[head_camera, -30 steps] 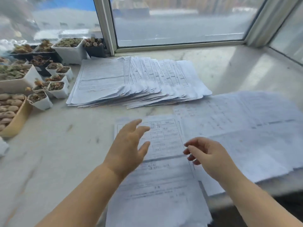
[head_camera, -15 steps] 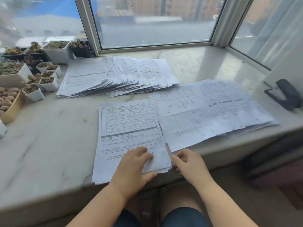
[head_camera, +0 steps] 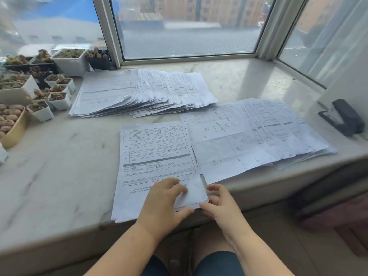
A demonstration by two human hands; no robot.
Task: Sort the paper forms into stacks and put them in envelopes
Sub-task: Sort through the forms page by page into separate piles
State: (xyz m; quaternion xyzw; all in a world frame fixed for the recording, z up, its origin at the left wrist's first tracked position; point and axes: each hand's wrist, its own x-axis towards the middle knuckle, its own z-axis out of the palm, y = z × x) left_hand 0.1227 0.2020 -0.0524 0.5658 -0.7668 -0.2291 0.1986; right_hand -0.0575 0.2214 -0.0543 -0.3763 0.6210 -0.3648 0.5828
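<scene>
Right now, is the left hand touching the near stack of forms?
Touching. The head view shows the left hand lying flat on the near stack of forms, fingers on its lower right corner.

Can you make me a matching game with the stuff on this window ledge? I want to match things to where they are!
Things:
1. black stapler
2. small plant pots
3. fanned paper pile
4. form with a table

Places:
A. far left of the ledge
B. under the person's left hand
C. far right of the ledge
D. by the window, at the back

Pairs: 1-C, 2-A, 3-D, 4-B
</scene>
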